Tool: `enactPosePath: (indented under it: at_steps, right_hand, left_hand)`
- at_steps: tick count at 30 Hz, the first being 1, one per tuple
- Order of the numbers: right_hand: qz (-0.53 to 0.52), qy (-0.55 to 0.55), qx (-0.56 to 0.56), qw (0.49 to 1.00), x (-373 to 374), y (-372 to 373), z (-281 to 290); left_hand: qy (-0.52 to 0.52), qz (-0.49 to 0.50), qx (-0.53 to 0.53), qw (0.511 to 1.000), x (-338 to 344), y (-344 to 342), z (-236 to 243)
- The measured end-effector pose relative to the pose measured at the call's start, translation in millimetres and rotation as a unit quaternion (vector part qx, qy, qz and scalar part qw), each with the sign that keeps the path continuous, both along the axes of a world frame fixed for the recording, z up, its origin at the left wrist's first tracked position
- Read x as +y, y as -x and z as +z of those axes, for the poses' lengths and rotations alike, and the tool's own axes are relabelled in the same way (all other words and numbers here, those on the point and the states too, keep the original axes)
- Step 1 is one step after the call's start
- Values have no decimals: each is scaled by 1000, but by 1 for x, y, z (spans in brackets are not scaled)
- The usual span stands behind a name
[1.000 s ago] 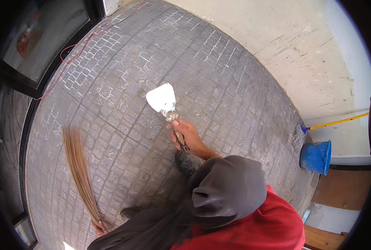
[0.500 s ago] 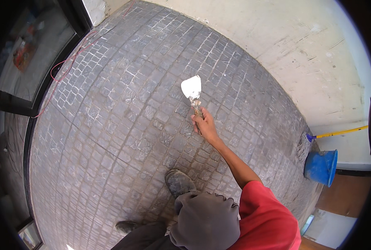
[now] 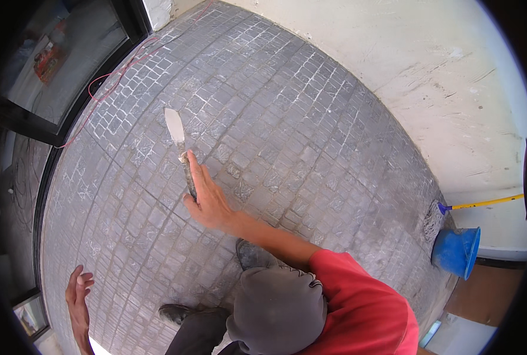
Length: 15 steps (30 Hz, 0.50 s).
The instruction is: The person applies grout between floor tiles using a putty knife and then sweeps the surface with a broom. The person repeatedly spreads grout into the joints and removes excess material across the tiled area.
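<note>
My right hand point(image 3: 211, 200) is closed round the handle of a putty knife point(image 3: 174, 126), held in front of me and left of centre. Its pale blade points up and away to the left, and the worn, smeared handle runs back between my thumb and fingers. Below it spreads the grey stone-patterned floor point(image 3: 275, 177). At the lower left, my left hand point(image 3: 78, 300) is raised with its fingers loosely bent and somewhat apart. Nothing shows in it.
A blue bucket point(image 3: 454, 253) stands at the right by a mop point(image 3: 434, 220) with a yellow handle. The pale wall point(image 3: 405, 65) borders the far right. Dark-framed glass doors point(image 3: 68, 59) line the left, with a red cable point(image 3: 107, 76) along them. My shoes point(image 3: 178, 313) are below.
My right hand has swung left with the putty knife, whose blade now shows narrower, turned partly edge-on. My left hand has come into view at the lower left.
</note>
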State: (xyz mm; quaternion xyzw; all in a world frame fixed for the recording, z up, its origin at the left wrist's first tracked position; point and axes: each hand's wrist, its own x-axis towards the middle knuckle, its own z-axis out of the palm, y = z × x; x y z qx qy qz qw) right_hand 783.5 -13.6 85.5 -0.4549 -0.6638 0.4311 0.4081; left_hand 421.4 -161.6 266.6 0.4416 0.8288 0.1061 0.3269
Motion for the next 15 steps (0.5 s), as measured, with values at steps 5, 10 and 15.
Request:
enactPosePath:
  at_steps: [5,10,15]
  right_hand:
    - [39,-81,19,996,-35,52,7]
    - [13,-115,-12,993,-36,13,5]
    - [-111,-41,-90,989,-45,-103,-25]
  left_hand:
    - [-114,-3,-331,937,93,-158,-96]
    - [-230,75,-325,915,117,-236,-161]
    - [-210,77,-381,897,162,-282,-196]
